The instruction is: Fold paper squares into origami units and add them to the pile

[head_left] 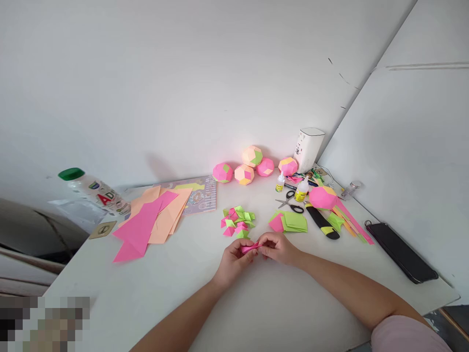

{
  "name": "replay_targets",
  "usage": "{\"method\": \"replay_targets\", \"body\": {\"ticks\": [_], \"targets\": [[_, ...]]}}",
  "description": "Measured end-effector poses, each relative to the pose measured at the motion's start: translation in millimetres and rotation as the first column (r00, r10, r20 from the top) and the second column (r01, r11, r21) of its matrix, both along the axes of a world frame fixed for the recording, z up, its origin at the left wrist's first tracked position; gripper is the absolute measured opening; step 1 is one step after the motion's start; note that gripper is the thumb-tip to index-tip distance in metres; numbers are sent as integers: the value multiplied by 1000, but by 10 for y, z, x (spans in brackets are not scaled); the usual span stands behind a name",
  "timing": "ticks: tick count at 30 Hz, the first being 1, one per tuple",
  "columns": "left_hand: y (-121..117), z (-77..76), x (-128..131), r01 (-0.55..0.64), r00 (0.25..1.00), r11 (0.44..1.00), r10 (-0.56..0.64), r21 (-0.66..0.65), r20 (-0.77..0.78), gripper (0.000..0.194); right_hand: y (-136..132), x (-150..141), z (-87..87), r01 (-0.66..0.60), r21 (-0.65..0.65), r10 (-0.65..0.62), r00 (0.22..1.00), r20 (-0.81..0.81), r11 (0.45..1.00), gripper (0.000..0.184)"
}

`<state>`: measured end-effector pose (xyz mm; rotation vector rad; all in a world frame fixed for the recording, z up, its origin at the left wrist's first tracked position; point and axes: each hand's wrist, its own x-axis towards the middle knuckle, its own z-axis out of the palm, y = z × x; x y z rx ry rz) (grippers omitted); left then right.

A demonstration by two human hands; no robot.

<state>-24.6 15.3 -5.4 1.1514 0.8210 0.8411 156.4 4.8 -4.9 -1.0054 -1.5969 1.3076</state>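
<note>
Both my hands pinch a small folded piece of pink paper (249, 248) just above the front part of the table. My left hand (234, 259) grips its left end, fingers closed. At its right end my right hand (280, 248) holds it between thumb and fingers. Just beyond my left hand lies a cluster of folded pink and green paper pieces (238, 220). Past my right hand rests a stack of green paper squares (296, 221) with a pink piece at its left side. The fold under my fingertips is partly hidden.
Paper balls (252, 156) stand along the wall. Scissors (291, 201), glue bottles (301, 190), a utility knife (322, 221) and a black phone-like case (402, 252) lie right. Pink and peach sheets (146, 227), a notebook (210, 195) and a green-capped bottle (95, 190) are left.
</note>
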Motion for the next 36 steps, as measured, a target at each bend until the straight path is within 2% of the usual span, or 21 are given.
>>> {"method": "replay_targets", "body": {"ticks": [4,12,21,36], "targets": [[4,-28,-11,-11,1000,997,10,72,13,20,8,6,6,-17,31,17,1000,0,999,14],[5,-27,-8,-9,998,991,-1,136,70,13,16,14,-37,-16,60,13,998,59,998,16],[16,1,-13,9,987,996,-23,89,161,10,21,14,-41,-5,66,-2,995,103,998,20],[25,3,-26,74,974,992,-93,100,208,8,4,5,3,43,-12,-42,994,105,999,23]]}}
